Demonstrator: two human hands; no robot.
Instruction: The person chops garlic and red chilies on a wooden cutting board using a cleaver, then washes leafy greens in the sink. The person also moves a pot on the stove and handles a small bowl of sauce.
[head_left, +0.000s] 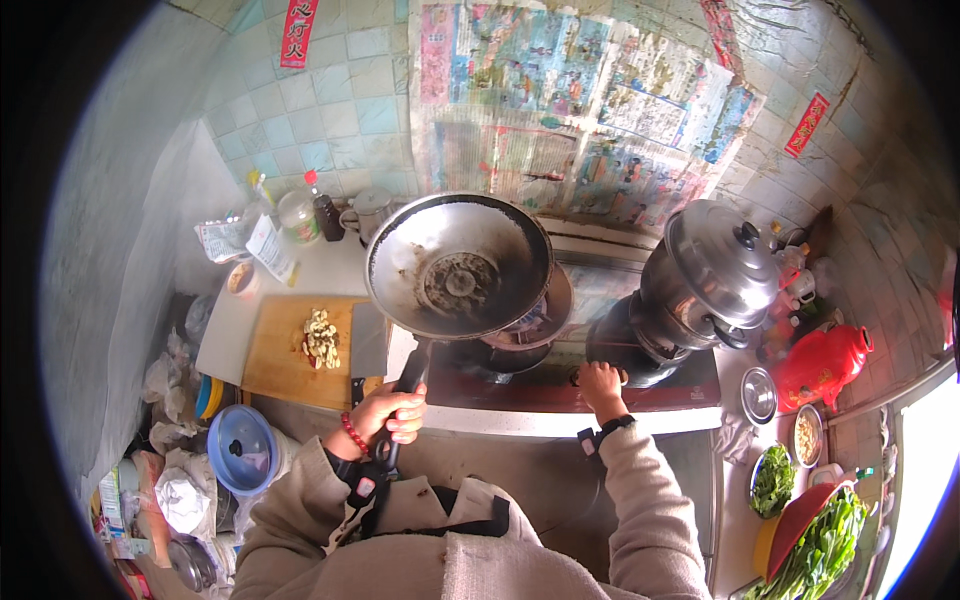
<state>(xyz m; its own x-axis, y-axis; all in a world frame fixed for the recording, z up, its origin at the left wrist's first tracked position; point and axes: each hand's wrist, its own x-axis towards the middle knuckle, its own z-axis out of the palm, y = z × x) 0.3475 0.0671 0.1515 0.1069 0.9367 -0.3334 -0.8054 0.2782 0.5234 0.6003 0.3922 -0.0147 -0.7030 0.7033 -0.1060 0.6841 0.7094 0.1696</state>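
My left hand (388, 415) grips the dark handle (412, 367) of a metal wok (465, 259). The wok is raised and tilted over the left burner (536, 322), partly hiding it. Dark marks cover the middle of its inner surface, and no food shows in it. At the front panel of the gas stove (510, 394), my right hand (602, 386) has its fingers bent over a control knob (622, 376), which the hand partly covers. A lidded steel pot (712, 277) sits on the right burner.
Left of the stove, a wooden cutting board (274, 352) carries chopped garlic-like pieces (321, 339) and a cleaver (368, 341). Behind stand a soy-sauce-like bottle (328, 214) and a metal mug (371, 208). On the right are a red thermos (821, 367), bowls and leafy greens (821, 532).
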